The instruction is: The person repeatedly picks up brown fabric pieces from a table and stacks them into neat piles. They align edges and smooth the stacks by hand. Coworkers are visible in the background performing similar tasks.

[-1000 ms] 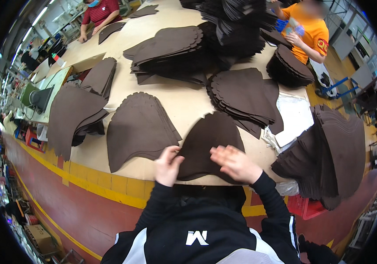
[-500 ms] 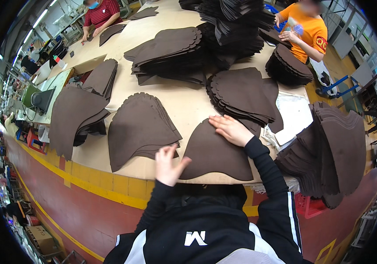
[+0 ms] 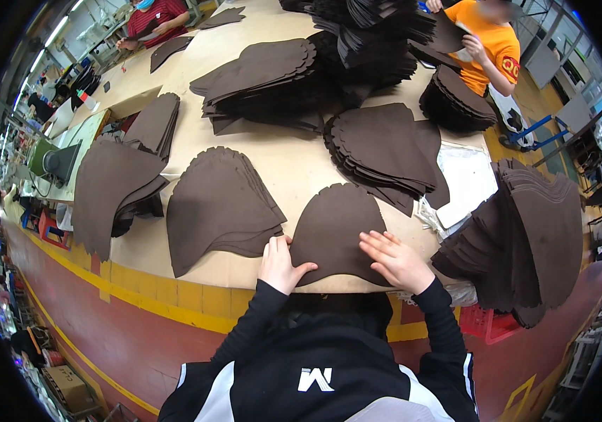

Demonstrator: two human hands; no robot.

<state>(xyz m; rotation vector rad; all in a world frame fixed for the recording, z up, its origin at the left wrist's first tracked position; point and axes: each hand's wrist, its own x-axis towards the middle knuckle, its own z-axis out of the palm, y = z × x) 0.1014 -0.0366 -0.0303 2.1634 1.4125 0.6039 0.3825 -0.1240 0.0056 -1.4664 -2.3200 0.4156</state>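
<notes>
A single dark brown cut piece with a scalloped top edge lies flat at the table's front edge. My left hand rests at its lower left side, thumb reaching onto it and fingers spread. At its right side my right hand lies with fingers stretched over the piece. Neither hand grips anything. Left of the piece sits a fanned stack of similar pieces. Beyond it to the right is another scalloped stack.
Tall dark stacks stand at the table's far middle. More pieces hang over the right corner and left edge. A white sheet lies at right. A person in orange and one in red handle pieces across the table.
My right hand has moved from the piece's top down to its right side. My left hand has come onto its lower left. The co-workers have lifted pieces.
</notes>
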